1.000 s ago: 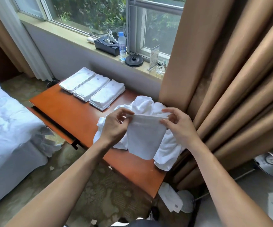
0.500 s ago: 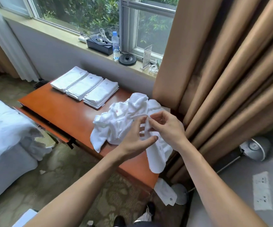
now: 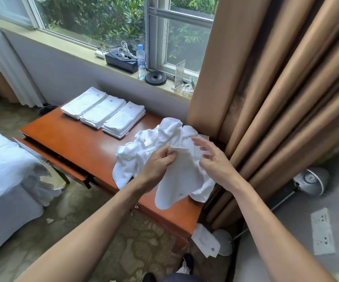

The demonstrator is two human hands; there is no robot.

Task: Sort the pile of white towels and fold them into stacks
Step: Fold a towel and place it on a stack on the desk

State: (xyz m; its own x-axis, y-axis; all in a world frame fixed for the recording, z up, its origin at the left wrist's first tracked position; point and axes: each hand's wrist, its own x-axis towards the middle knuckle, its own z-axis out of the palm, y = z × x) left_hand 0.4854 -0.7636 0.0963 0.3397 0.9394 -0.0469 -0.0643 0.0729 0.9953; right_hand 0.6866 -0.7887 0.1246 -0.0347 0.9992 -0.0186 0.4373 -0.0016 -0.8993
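A loose pile of white towels [image 3: 154,139] lies at the right end of the wooden table [image 3: 79,143]. My left hand [image 3: 158,165] pinches the top corner of one white towel [image 3: 178,180], which hangs down in front of the pile. Beside it on the right, my right hand [image 3: 215,159] hovers with fingers spread and loosely bent, holding nothing. Three stacks of folded white towels [image 3: 103,111] sit side by side at the table's far left.
Tan curtains [image 3: 276,98] hang close on the right of the table. A bed [image 3: 1,169] stands to the left. The windowsill holds a water bottle [image 3: 141,62], a black box and a kettle base. One towel [image 3: 205,241] lies on the floor by a lamp.
My two hands came together on the towel's top edge, then my right hand let go and moved away to the right. The towel now hangs from my left hand alone.
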